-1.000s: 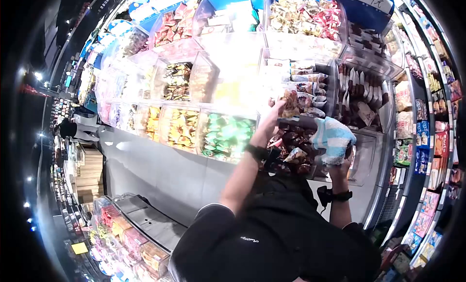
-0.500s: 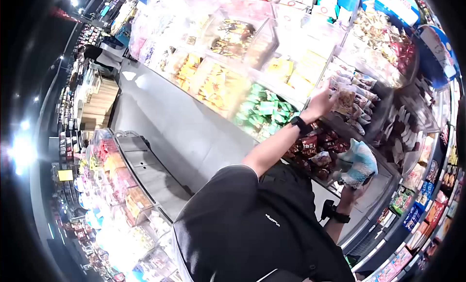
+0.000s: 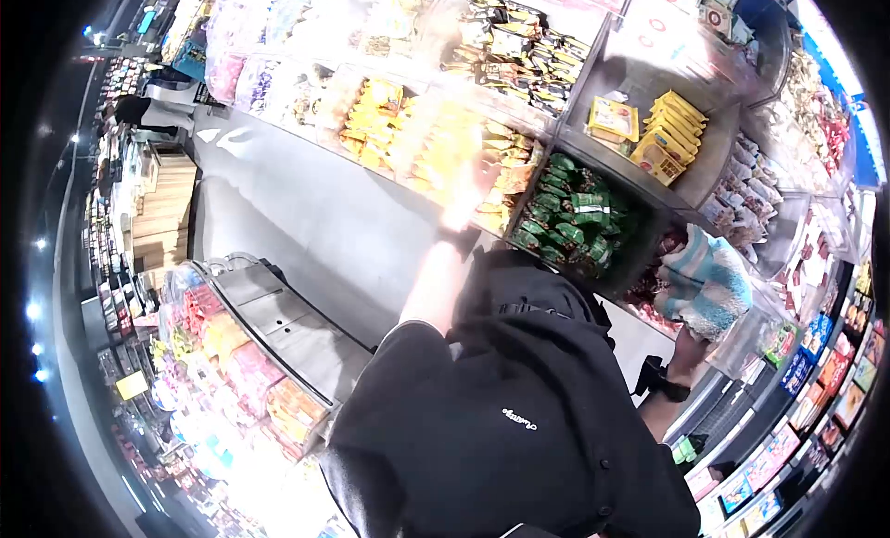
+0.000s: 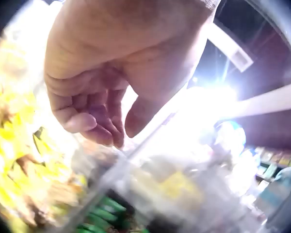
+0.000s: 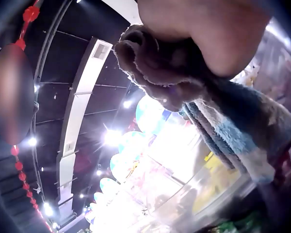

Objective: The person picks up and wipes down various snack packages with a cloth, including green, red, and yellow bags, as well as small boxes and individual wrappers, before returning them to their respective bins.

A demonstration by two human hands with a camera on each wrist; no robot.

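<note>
My left hand (image 3: 473,186) is over the bin of yellow snack packets (image 3: 408,135), washed out by glare in the head view. Its fingers hang loosely bent with nothing between them in the left wrist view, where the hand (image 4: 121,63) is close above a clear divider (image 4: 106,182). My right hand (image 3: 688,345) grips a blue-and-white striped fluffy towel (image 3: 709,283) on the right, above a bin of dark red packets (image 3: 649,288). The towel (image 4: 281,194) also shows at the edge of the left wrist view. In the right wrist view, folds of the towel (image 5: 233,126) hang below the hand (image 5: 208,29).
Green packets (image 3: 575,214) fill the bin between my hands. Behind them is a bin with yellow packs (image 3: 672,135). A second snack display (image 3: 250,371) stands at lower left, across the grey floor (image 3: 287,204). Packed shelves (image 3: 816,353) line the right side.
My left hand has moved left from the wrapped snacks to over the yellow packets. The head view has turned. My right hand still holds the towel.
</note>
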